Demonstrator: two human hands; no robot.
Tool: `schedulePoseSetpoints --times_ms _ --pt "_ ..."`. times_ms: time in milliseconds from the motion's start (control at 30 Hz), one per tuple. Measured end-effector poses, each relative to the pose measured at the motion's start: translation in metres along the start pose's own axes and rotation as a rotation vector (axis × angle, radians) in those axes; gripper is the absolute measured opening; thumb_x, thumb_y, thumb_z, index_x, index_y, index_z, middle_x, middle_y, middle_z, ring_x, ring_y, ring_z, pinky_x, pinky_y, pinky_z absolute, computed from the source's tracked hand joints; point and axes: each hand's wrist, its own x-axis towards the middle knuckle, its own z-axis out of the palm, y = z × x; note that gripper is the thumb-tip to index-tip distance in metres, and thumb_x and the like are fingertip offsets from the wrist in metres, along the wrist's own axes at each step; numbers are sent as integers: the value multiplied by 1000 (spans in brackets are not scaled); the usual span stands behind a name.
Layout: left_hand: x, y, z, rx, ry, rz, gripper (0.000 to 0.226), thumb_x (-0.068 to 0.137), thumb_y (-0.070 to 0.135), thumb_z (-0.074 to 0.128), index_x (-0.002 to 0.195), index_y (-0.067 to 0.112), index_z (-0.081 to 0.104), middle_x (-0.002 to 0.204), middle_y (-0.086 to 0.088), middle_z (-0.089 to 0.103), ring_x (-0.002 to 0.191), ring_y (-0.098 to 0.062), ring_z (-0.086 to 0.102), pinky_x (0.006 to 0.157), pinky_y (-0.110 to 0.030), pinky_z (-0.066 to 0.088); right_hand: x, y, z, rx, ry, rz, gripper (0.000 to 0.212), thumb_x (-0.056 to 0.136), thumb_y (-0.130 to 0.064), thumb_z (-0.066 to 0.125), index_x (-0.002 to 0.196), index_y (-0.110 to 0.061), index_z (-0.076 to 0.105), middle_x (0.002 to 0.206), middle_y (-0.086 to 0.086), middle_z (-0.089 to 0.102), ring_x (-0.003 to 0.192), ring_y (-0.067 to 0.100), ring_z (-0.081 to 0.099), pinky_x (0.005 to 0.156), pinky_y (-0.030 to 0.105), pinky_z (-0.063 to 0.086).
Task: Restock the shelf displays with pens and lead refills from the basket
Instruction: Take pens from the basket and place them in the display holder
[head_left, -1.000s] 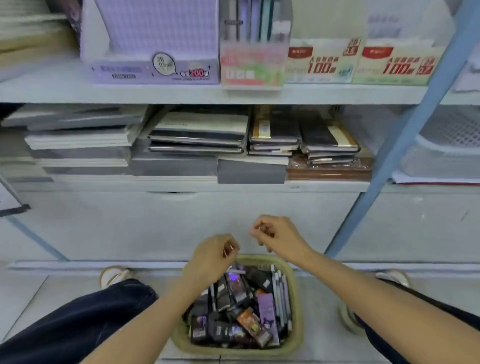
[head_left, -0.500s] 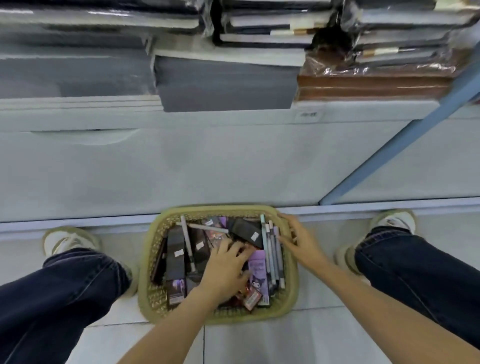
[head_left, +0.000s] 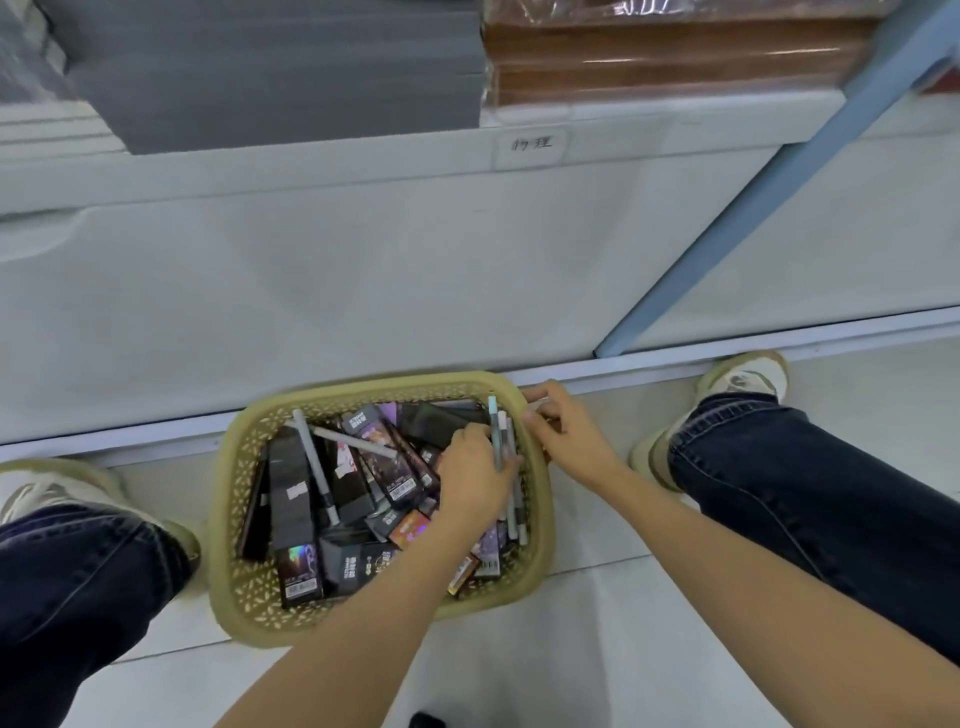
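Head view: the basket (head_left: 228, 519) sits at lower centre of the frame, on the floor against the shelf base (head_left: 363, 270).
Refill boxes (head_left: 296, 499): dark packs piled in the basket's left and middle; one grey pen (head_left: 314, 457) lies across them.
Left hand (head_left: 475, 483): palm down in the basket's right half, forearm entering from the bottom edge, fingers curled round the pen bundle (head_left: 496, 436).
Right hand (head_left: 569, 436): at the basket's upper right rim, fingers curled, apparently pinching a pale pen (head_left: 537, 401).
Step in hand: gathering pens, by judgement.
Method: align the barrels parallel before lifting; grip mid-barrel; clear the rim without snagging boxes.
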Motion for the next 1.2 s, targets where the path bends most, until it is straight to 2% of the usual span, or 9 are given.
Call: schedulePoseSetpoints --times_ms 233,400,567,633,733,867,967,1100,1200 --pt "3 -2 3 -37 15 9 39 85 31 71 118 11 60 113 -11 57 105 -28 56 91 -42 47 -3 1 -1 24 0 42 16 98 -14 53 114 -12 56 70 0 62 77 34 64 75 56 54" --pt "3 -3 6 187 11 71 41 92 37 62 118 7 56 118 -12 53 112 -29 49 93 -41 43 -5 2 0 31 -2 36 18 98 -13 53 115 -13 55 69 4 62 78 39 63 73 56 54" --pt "4 1 3 167 -11 53 35 99 33 49 114 2 56 117 -18 54 110 -33 50 93 -45 43 -7 0 -3 30 -25 50 24 97 -11 53 121 -10 55 82 21 64 83 41 63 75 55 54" --pt "0 1 0 -18 -22 59 31 101 29 47 115 2 53 113 -17 57 106 -33 54 92 -47 45 -8 -2 -5 27 -46 55 27 98 -11 53 124 -11 55 89 23 65 86 40 64 75 52 57" --pt "-11 -4 -15 -566 -24 8 20 104 24 40 118 11 44 102 -6 66 92 -23 64 82 -42 54 -8 -6 -7 0 4 35 31 97 -11 55 128 -13 55 104 13 62 97 30 62 79 44 58" --pt "-12 -17 -42 -756 98 43 14 105 21 37 110 8 42 79 -5 61 66 -17 62 70 -27 56 -3 -14 -5 -108 93 -80 19 95 -13 57 112 -16 65 108 1 56 93 17 59 75 31 55" --pt "-16 -25 -50 -785 63 -5 15 105 20 39 94 10 39 65 -3 45 44 -13 43 45 -24 44 -2 -13 0 -320 38 -166 16 93 -16 62 106 -20 70 117 0 48 104 16 54 76 15 44" --pt "-25 -38 -44 -802 -11 -81 21 104 25 43 92 8 46 60 0 43 42 -10 33 39 -22 32 -3 -10 6 -693 -86 -117 42 93 -26 63 134 -26 56 154 11 20 139 27 27 108 37 37" --pt "-27 -41 -44 -804 -54 -88 22 102 29 47 90 10 46 61 1 43 42 -8 32 39 -20 31 -3 -14 12 -888 -160 -107 47 91 -33 64 136 -27 52 160 10 5 145 31 14 103 48 43"
